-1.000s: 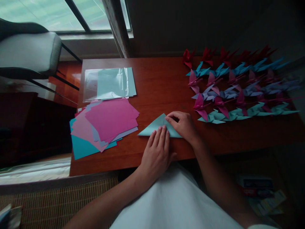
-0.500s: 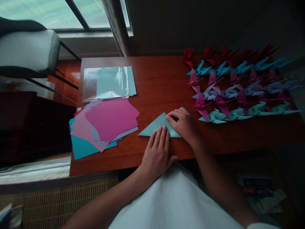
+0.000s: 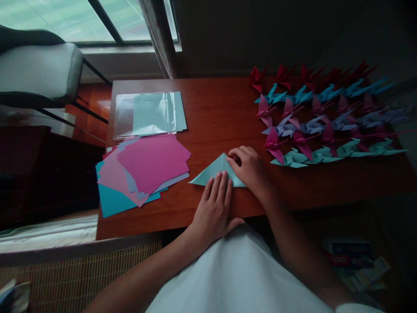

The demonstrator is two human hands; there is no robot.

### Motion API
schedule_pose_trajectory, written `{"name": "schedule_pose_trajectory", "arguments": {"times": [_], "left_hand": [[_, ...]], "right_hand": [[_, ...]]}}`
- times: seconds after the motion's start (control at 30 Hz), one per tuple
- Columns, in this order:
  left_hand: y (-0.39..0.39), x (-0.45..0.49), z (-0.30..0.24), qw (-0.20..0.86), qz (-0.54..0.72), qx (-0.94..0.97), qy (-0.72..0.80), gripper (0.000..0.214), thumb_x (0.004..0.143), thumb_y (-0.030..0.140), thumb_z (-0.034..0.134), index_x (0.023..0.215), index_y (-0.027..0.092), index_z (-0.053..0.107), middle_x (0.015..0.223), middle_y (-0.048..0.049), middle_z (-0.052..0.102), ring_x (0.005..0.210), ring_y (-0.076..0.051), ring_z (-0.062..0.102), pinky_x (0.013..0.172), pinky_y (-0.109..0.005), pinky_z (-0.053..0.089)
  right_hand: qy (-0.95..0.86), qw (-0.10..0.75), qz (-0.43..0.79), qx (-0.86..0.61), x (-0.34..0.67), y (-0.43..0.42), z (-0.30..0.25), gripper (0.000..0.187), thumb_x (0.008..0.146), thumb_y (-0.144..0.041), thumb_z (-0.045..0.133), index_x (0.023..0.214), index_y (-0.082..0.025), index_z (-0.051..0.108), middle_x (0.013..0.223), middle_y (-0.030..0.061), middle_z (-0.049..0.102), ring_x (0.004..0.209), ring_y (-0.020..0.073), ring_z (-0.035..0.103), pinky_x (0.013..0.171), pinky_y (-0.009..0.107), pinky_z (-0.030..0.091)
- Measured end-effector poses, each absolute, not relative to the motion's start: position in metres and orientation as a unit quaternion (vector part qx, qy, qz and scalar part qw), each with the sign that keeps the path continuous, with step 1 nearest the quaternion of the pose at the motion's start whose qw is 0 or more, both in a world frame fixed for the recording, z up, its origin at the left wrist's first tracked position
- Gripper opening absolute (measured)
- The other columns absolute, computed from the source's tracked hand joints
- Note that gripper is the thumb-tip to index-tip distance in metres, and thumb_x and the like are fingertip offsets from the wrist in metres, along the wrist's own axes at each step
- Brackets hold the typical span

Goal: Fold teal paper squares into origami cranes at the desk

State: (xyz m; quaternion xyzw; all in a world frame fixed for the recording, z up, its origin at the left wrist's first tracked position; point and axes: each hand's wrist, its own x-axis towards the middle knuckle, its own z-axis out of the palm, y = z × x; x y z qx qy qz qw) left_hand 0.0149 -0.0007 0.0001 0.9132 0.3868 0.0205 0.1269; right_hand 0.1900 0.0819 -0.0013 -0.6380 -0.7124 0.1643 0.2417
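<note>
A light blue sheet folded into a triangle [image 3: 211,171] lies near the front edge of the wooden table [image 3: 221,113]. My left hand [image 3: 214,208] lies flat with its fingertips pressing the triangle's lower edge. My right hand [image 3: 250,169] rests on the triangle's right half, fingers curled and pressing down near the top corner. Neither hand lifts the paper off the table.
A fanned pile of pink, lilac and blue paper squares [image 3: 143,169] lies at the left, with a clear plastic sleeve of paper [image 3: 148,114] behind it. Rows of folded paper cranes [image 3: 319,117] fill the table's right side. A chair [image 3: 39,69] stands by the window.
My right hand's fingers have shifted slightly along the triangle's right half. The left hand and the paper stay in place.
</note>
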Motion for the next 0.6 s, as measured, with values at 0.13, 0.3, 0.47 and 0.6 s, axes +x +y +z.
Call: {"name": "schedule_pose_trajectory", "arguments": {"times": [0.13, 0.3, 0.47, 0.6], "left_hand": [[0.000, 0.015, -0.001, 0.123, 0.024, 0.914, 0.386, 0.098, 0.091, 0.073, 0.038, 0.155, -0.001, 0.029, 0.165, -0.0282, 0.019, 0.156, -0.039, 0.009, 0.124, -0.054, 0.016], [0.000, 0.014, -0.001, 0.125, 0.031, 0.914, 0.384, 0.102, 0.089, 0.076, 0.041, 0.157, 0.001, 0.026, 0.164, -0.0304, 0.020, 0.155, -0.040, 0.011, 0.124, -0.055, 0.015], [0.000, 0.015, 0.004, 0.134, 0.037, 0.914, 0.382, 0.097, 0.086, 0.076, 0.048, 0.160, 0.017, 0.025, 0.165, -0.0263, 0.021, 0.155, -0.040, 0.010, 0.122, -0.058, 0.019], [0.000, 0.017, 0.007, 0.143, 0.036, 0.913, 0.381, 0.104, 0.078, 0.079, 0.058, 0.160, 0.024, 0.026, 0.166, -0.0266, 0.018, 0.155, -0.044, 0.009, 0.121, -0.061, 0.019]], "right_hand": [[-0.734, 0.248, 0.164, -0.611, 0.185, 0.082, 0.000, 0.011, 0.094, -0.020, 0.059, 0.085, -0.023, 0.063, 0.090, 0.0074, 0.067, 0.089, 0.0235, 0.060, 0.083, 0.035, 0.045], [-0.746, 0.204, 0.221, -0.594, 0.180, 0.090, -0.002, 0.012, 0.092, -0.016, 0.062, 0.082, -0.021, 0.065, 0.090, 0.0061, 0.070, 0.089, 0.0213, 0.063, 0.082, 0.032, 0.046], [-0.750, 0.163, 0.265, -0.583, 0.186, 0.104, 0.006, 0.007, 0.088, -0.019, 0.069, 0.081, -0.020, 0.069, 0.087, 0.0037, 0.071, 0.082, 0.0178, 0.064, 0.076, 0.029, 0.044], [-0.760, 0.138, 0.284, -0.568, 0.190, 0.113, 0.013, 0.004, 0.086, -0.020, 0.072, 0.082, -0.018, 0.072, 0.086, 0.0038, 0.072, 0.079, 0.0173, 0.064, 0.074, 0.029, 0.043]]}}
